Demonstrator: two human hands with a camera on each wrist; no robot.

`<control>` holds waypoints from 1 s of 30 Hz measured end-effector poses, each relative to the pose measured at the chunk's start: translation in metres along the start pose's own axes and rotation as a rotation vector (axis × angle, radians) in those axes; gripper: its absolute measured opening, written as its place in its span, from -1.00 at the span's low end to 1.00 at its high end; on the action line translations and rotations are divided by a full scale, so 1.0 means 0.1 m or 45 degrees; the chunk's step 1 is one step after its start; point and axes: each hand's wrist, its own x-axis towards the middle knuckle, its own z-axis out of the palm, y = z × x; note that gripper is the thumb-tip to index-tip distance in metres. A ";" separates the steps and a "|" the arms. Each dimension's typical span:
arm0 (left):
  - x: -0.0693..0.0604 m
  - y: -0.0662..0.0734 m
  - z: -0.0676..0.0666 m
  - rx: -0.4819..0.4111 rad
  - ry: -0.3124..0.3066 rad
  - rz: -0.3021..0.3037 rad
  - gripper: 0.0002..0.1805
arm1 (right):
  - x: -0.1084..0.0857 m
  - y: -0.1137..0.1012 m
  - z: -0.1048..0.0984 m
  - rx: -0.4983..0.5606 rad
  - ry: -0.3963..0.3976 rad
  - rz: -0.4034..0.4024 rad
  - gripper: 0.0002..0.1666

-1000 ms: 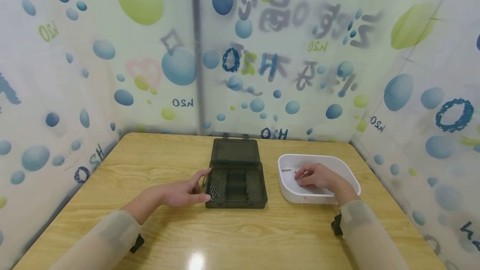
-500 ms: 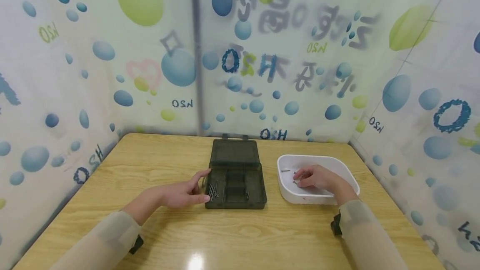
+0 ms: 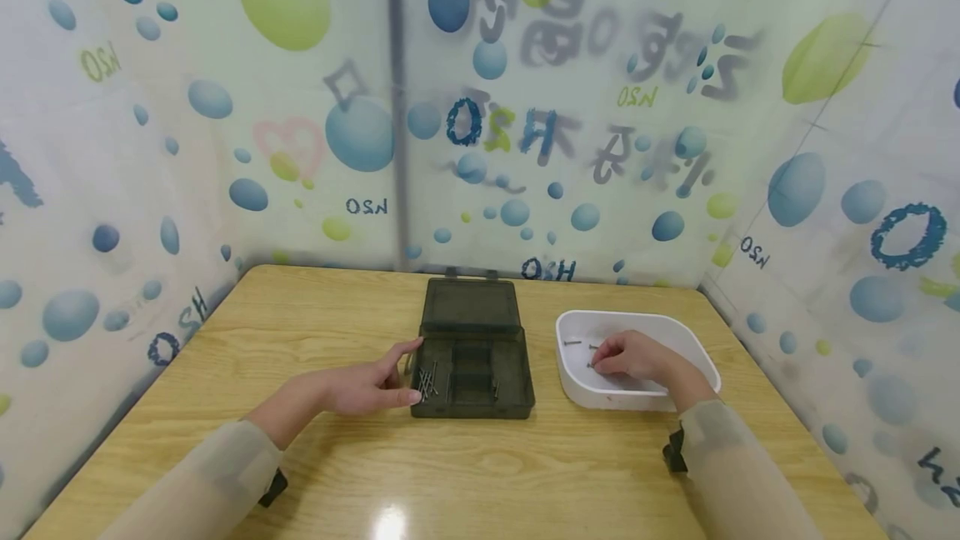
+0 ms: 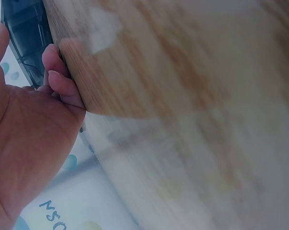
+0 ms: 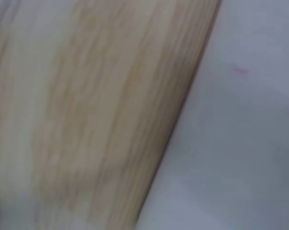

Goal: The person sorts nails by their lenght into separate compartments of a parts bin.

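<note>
A dark translucent box [image 3: 513,365] stands with its lid [image 3: 471,305] raised at the back. Several screws [image 3: 426,383] lie crossed in its left compartment, and a few thin ones [image 3: 495,388] are in the right one. My left hand [image 3: 360,388] touches the box's left side, thumb and index finger spread; the left wrist view shows the palm [image 4: 34,129] with other fingers bent. Inside a white tray [image 3: 600,397], my right hand [image 3: 637,357] has its fingertips together at a small screw [image 3: 590,366], apparently pinching it; the grip is partly hidden.
Two more screws lie in the tray, one screw [image 3: 572,343] by its left wall and another screw [image 3: 593,347] beside the right fingers. Box and tray stand apart on a wooden table [image 3: 465,473]. Patterned curtains [image 3: 300,148] surround the table behind and at both sides.
The right fingers have drawn closer together in the tray, and the screws beside them show more clearly. The left hand and the box have stayed in place.
</note>
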 end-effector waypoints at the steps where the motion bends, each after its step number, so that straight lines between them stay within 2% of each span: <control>1: 0.00 0.00 0.00 0.002 0.000 0.003 0.10 | 0.00 0.00 -0.01 -0.013 0.000 -0.009 -0.84; 7: 0.00 0.03 0.00 0.007 0.004 0.005 0.10 | -0.01 0.05 -0.04 0.003 0.011 -0.065 -0.83; 13: -0.01 0.03 0.00 0.006 0.002 0.005 0.10 | -0.06 0.00 -0.07 0.148 0.088 -0.142 -0.74; 17: -0.01 0.02 0.00 0.005 0.001 0.007 0.10 | -0.13 -0.09 -0.06 0.211 0.131 -0.196 -0.66; 30: -0.01 0.01 0.00 -0.008 -0.001 -0.007 0.10 | -0.24 -0.51 0.11 0.434 0.177 -0.333 -0.62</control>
